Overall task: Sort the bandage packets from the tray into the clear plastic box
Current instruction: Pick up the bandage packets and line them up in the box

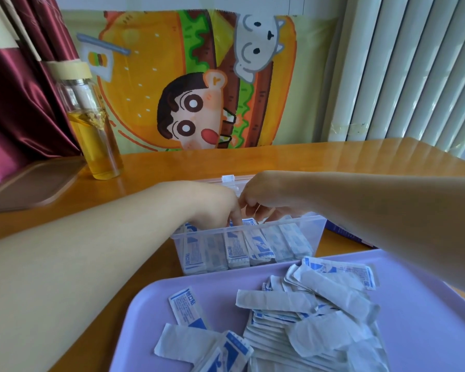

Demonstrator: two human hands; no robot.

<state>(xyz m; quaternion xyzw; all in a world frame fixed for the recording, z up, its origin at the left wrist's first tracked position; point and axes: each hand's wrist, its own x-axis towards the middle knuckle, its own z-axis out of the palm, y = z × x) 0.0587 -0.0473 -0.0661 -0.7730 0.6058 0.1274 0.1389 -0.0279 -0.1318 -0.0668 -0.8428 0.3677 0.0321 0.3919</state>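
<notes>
The clear plastic box stands on the table just beyond the purple tray. A row of upright white-and-blue bandage packets fills the box. Many more loose packets lie in a pile on the tray. My left hand reaches into the box from the left, its fingers pointing straight down onto the packet tops. My right hand hovers over the box from the right, fingers curled down toward the same packets. The fingertips of both hands are partly hidden, so any grip is unclear.
A glass bottle of yellow liquid stands at the back left. A brown tray lies at the far left edge. A blue-and-white carton sits to the right of the box. A cartoon cloth hangs behind the wooden table.
</notes>
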